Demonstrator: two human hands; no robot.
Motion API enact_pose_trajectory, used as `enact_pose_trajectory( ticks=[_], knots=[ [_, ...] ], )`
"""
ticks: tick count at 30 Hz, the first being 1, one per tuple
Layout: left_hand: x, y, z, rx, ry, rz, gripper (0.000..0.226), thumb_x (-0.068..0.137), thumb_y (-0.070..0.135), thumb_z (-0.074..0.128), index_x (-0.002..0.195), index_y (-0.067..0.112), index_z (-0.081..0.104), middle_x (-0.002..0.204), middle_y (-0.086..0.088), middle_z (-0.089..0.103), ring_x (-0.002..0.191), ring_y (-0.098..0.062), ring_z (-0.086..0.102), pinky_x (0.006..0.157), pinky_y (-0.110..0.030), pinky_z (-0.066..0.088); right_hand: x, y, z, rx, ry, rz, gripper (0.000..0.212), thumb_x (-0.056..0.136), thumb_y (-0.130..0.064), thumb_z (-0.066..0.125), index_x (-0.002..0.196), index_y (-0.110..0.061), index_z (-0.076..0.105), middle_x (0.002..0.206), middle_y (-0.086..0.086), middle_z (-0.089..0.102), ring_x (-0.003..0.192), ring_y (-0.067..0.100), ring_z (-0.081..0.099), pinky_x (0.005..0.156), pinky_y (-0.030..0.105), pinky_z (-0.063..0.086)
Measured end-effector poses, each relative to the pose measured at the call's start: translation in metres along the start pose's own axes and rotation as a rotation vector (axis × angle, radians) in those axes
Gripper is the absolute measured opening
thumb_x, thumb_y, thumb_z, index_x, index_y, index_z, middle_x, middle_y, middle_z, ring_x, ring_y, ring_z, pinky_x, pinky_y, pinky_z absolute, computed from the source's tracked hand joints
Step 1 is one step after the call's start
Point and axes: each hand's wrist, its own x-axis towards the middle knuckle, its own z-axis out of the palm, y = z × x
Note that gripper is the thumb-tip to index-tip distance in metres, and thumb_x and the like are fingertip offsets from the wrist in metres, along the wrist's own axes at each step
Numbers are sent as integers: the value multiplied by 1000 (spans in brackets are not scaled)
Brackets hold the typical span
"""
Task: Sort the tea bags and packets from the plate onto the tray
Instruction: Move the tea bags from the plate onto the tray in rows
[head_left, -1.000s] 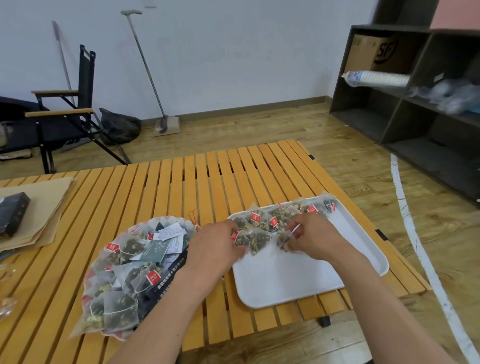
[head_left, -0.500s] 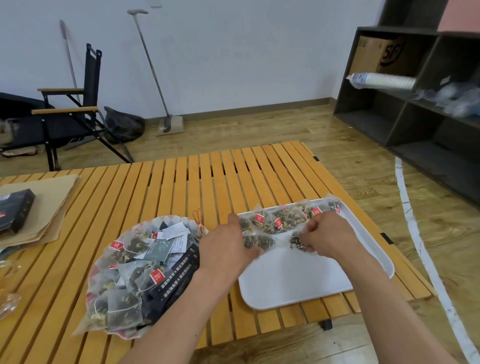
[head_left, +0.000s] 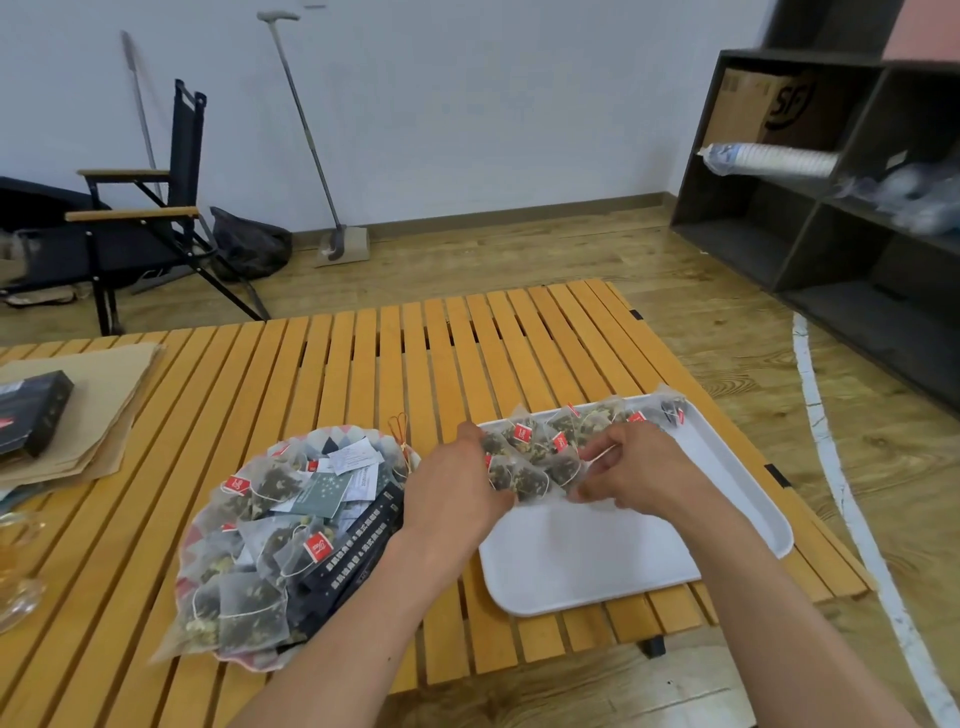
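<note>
White tray (head_left: 727, 499): both hands arrange a row of tea bags (head_left: 524, 467) at its far edge. Left hand (head_left: 457, 493) steadies them, fingers loosely spread; right hand (head_left: 639, 467) pinches one. Plate (head_left: 208, 530) remains heaped; next, probably fetch another.

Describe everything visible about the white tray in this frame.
The white tray is a shallow rounded rectangle, plastic-looking, lying flat near the right end of the slatted wooden table. Mesh tea bags with red tags line its far edge; its near half is bare. The left hand and right hand work on those bags over it.
</note>
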Motion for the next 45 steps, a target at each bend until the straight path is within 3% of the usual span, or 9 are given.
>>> enact_pose_trajectory(
  ticks=[9, 14, 18, 22, 26, 30, 33, 41, 45],
  knots=[
    [-1, -2, 1, -36, 13, 22, 49, 82, 36, 80, 121, 19, 56, 96, 0, 71, 89, -22, 69, 65, -34, 54, 5, -11, 26, -89, 83, -55, 17, 64, -14, 83, 77, -15, 72, 77, 4, 76, 81, 22, 73, 75, 39, 63],
    [-3, -14, -27, -155, 13, -31, 51, 77, 39, 83, 118, 26, 56, 85, 3, 71, 83, -18, 69, 62, -32, 51, -5, -20, 11, -142, 88, -13, 34, 62, -22, 93, 85, -21, 68, 78, 0, 72, 72, 21, 70, 72, 40, 62],
    [-4, -51, -76, -243, 77, -85, 39, 79, 45, 83, 108, 32, 60, 77, 13, 72, 75, -1, 66, 71, -30, 55, -21, -47, 22, -165, 272, -248, 18, 74, -26, 83, 78, -27, 66, 68, -10, 68, 69, 10, 65, 63, 30, 53],
    [-10, -114, -118, -185, 167, -194, 28, 79, 45, 83, 99, 32, 69, 87, 15, 71, 77, -3, 64, 67, -28, 51, -40, -88, 71, -95, 70, -531, 12, 80, -34, 81, 83, -30, 70, 74, -14, 69, 73, 5, 65, 64, 25, 52],
    [-22, -165, -132, -121, 74, -311, 48, 70, 45, 90, 113, 35, 71, 117, 4, 69, 99, -14, 62, 75, -30, 43, -61, -120, 120, -107, -184, -649, 33, 74, -51, 83, 99, -31, 72, 84, -15, 71, 75, 1, 64, 75, 32, 58],
    [-26, -177, -124, -175, 15, -287, 43, 78, 39, 87, 117, 31, 71, 135, -2, 63, 105, -17, 61, 74, -28, 41, -73, -136, 156, -348, -166, -736, 73, 66, -73, 74, 130, -40, 57, 112, -17, 62, 94, 6, 62, 82, 33, 55],
    [-23, -185, -118, -206, -24, -276, 33, 84, 35, 83, 114, 31, 71, 125, 1, 66, 97, -15, 63, 69, -27, 46, -72, -139, 175, -425, -109, -778, 86, 67, -80, 67, 143, -46, 43, 122, -12, 53, 105, 15, 61, 84, 38, 55],
    [-16, -193, -113, -276, 65, -228, 20, 87, 14, 79, 76, 30, 75, 79, 3, 70, 72, -15, 64, 62, -29, 49, -60, -141, 187, -126, -101, -726, 8, 89, -28, 72, 97, -29, 74, 93, -13, 67, 78, 7, 65, 77, 32, 57],
    [-19, -180, -128, -417, 157, -224, 14, 85, 11, 82, 79, 23, 80, 70, 0, 73, 65, -20, 68, 61, -34, 55, -59, -143, 164, 139, -132, -613, 6, 88, -18, 77, 87, -24, 77, 79, -13, 73, 60, 1, 64, 62, 17, 51]
  ],
)
